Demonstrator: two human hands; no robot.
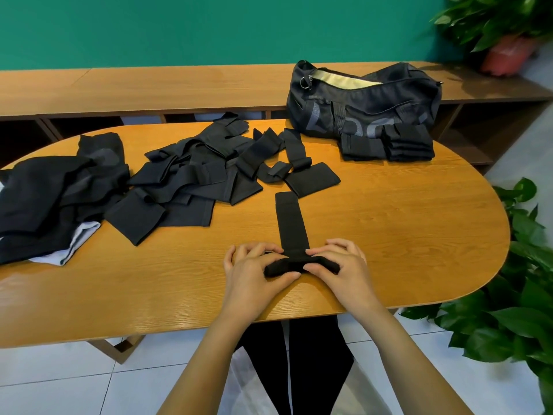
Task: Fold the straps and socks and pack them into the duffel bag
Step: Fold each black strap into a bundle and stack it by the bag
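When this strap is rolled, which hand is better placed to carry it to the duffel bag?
Probably the right hand: the duffel bag stands to the far right, on that hand's side. Both hands grip the strap; the left hand would reach across.

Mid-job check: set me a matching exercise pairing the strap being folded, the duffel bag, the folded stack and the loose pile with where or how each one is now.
Things:
1. front strap
2. duffel bag
3. folded stack
4. loose pile

States:
A. heaped unfolded on the left of the table
B. unzipped, at the far right
C. near end gripped by the left hand and right hand, rest lying flat
D. neat, just in front of the duffel bag

Pairs: 1-C, 2-B, 3-D, 4-A
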